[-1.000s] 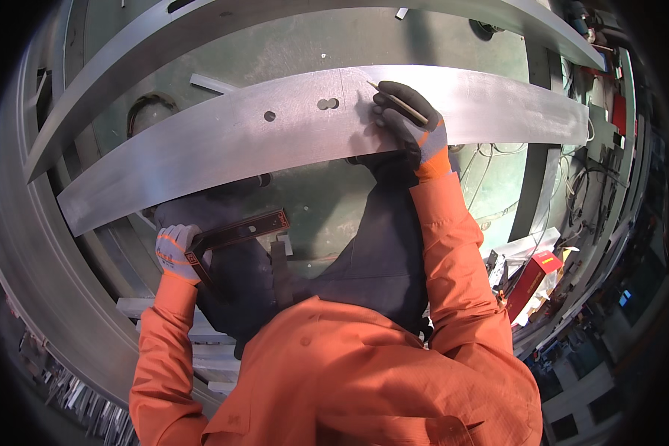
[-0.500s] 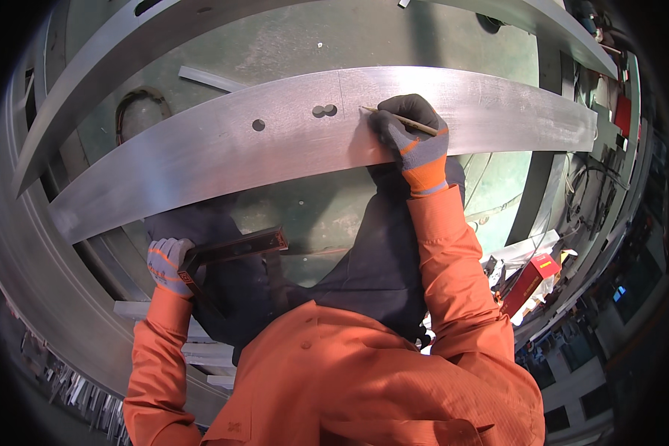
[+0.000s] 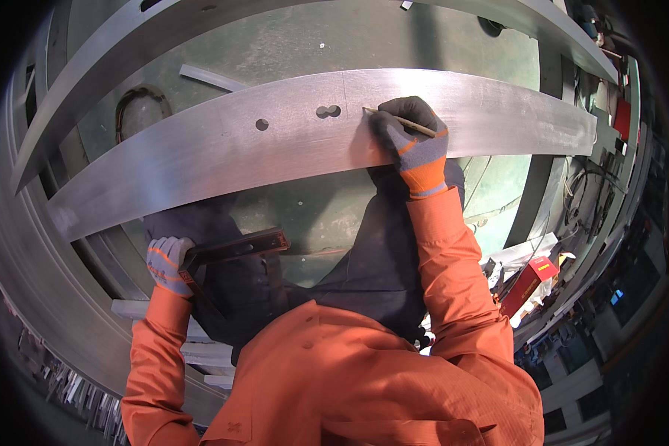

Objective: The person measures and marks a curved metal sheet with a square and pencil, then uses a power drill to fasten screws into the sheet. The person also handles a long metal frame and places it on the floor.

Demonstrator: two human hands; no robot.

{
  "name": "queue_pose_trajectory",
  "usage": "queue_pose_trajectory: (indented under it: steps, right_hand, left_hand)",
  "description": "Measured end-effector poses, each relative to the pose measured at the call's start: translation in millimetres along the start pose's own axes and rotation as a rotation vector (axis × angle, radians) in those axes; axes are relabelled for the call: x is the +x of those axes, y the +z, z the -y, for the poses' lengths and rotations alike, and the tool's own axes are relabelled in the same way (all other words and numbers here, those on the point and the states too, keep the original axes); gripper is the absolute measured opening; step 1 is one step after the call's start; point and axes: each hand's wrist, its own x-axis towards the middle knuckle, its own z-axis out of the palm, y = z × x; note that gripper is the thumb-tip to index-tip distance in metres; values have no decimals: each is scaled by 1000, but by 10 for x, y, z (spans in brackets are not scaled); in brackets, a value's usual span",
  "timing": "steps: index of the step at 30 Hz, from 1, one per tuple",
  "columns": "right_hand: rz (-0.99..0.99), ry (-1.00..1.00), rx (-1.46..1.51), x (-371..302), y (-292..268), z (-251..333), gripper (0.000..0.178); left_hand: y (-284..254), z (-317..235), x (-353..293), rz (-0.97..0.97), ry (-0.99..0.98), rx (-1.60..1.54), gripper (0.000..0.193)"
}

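Observation:
A long silver metal bar [image 3: 223, 160] spans the view in front of me, with one round hole and a pair of overlapping holes left of its middle. A thin line crosses the bar just right of the paired holes. My right hand [image 3: 412, 134], in a grey and orange glove, pinches a pencil [image 3: 416, 127] whose tip meets the bar's face right of that line. Over my left thigh, my gloved left hand [image 3: 169, 264] is closed on a dark try square [image 3: 238, 247]. Its fingers curl around the square's corner end.
Another metal beam [image 3: 89, 97] runs beyond the bar. A coiled cable [image 3: 137, 104] and a short metal strip [image 3: 209, 77] lie on the green floor. At right are a red box [image 3: 528, 286], loose dark cables [image 3: 595, 193] and a frame rail.
Hardly anything differs. The bar and its holes appear shifted very slightly in the picture, while both hands keep their holds on the pencil and the try square.

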Motion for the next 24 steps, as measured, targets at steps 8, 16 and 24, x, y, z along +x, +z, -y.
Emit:
queue_pose_trajectory:
  steps: [8, 16, 24]
  right_hand:
    - [10, 11, -30, -4, -6, 42, 12]
    - [42, 72, 159, -24, -65, 45, 14]
    - [247, 34, 270, -380, 604, 593, 16]
  left_hand:
    - [22, 46, -53, 35, -8, -8, 17]
    - [-40, 66, -92, 110, -44, -21, 35]
    - [70, 158, -187, -33, 12, -49, 35]
